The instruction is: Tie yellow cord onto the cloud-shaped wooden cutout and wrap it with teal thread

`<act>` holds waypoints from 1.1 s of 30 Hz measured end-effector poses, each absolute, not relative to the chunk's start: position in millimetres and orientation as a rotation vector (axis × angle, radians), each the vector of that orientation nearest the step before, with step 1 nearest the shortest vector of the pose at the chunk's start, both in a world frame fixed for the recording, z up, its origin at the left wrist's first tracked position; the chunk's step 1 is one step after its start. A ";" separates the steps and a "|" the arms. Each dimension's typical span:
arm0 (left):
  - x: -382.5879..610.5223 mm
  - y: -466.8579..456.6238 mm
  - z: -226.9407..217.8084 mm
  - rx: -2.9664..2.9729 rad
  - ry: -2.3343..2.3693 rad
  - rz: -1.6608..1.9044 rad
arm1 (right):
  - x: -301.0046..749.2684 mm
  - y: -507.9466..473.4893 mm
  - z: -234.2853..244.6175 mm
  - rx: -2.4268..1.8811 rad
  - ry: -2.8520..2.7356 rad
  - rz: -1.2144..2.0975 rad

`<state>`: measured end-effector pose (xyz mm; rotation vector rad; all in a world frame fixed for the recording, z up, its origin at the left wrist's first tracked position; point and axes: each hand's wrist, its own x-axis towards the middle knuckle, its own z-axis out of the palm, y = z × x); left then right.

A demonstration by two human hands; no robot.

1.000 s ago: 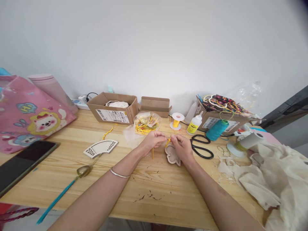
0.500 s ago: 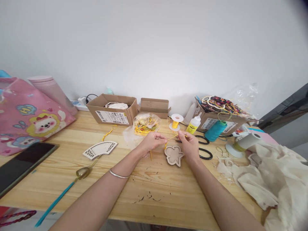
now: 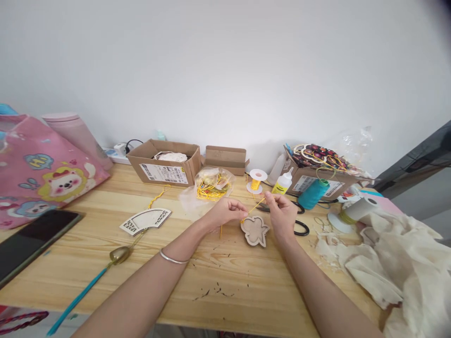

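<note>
My left hand (image 3: 225, 212) and my right hand (image 3: 282, 213) both pinch a thin yellow cord (image 3: 253, 207) stretched between them over the wooden table (image 3: 225, 272). A short end of the cord hangs below my left hand. A flat leaf-shaped wooden piece (image 3: 255, 230) lies on the table just under the cord, between the hands. Behind them stand a small spool of yellow cord (image 3: 257, 180) and a clear bag of yellow cords (image 3: 210, 185).
Black scissors (image 3: 299, 220) lie right of my right hand, with a glue bottle (image 3: 282, 185), a teal thread cone (image 3: 314, 192) and cardboard boxes (image 3: 164, 162) behind. A fan-shaped wooden piece (image 3: 145, 219), a dark tablet (image 3: 30, 242), a pink bag (image 3: 42, 169) lie left; white cloth (image 3: 394, 267) right.
My right hand has lifted off the wooden piece and drawn right and up, pulling the yellow cord taut. The wooden piece now lies uncovered.
</note>
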<state>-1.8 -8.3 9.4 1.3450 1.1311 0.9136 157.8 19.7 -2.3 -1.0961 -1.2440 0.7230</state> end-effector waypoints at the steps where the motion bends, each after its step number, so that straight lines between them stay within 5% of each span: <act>1: -1.8 -8.1 8.8 1.346 1.137 0.912 | 158.2 20.0 -2.8 -1.102 -1.236 0.739; 13: -4.6 -6.8 8.0 1.315 1.153 0.991 | 154.6 15.2 -3.3 -0.961 -2.088 0.266; 33: -5.0 -2.4 2.1 1.316 1.253 1.012 | 149.8 11.1 -5.9 -0.983 -1.956 0.372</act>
